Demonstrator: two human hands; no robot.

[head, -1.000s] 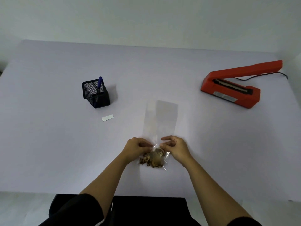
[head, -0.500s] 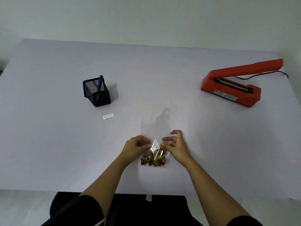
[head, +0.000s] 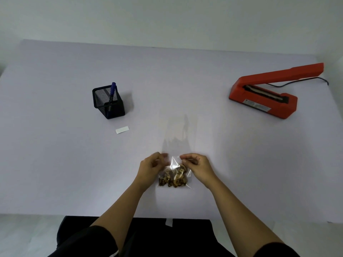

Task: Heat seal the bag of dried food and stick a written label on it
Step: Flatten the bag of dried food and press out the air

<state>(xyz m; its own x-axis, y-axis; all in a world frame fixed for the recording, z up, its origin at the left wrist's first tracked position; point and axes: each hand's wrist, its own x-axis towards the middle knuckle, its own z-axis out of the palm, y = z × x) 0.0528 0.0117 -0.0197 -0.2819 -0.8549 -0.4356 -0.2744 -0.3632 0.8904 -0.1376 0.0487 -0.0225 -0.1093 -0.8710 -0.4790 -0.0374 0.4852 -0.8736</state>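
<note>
Clear bag (head: 174,175) near front edge of pale surface (head: 55,164), brown dried pieces bunched at bottom, empty upper film crumpled and glinting. Pinched at top by fingers of left hand (head: 151,168) and right hand (head: 197,166).

The heat sealer's sticker (head: 257,106) is too small to read.

left hand (head: 151,168), right hand (head: 198,166), pinching bag (head: 174,175)

Clear bag (head: 174,176) w/ brown dried food, upright near front edge; label (head: 122,130) flat.
</note>
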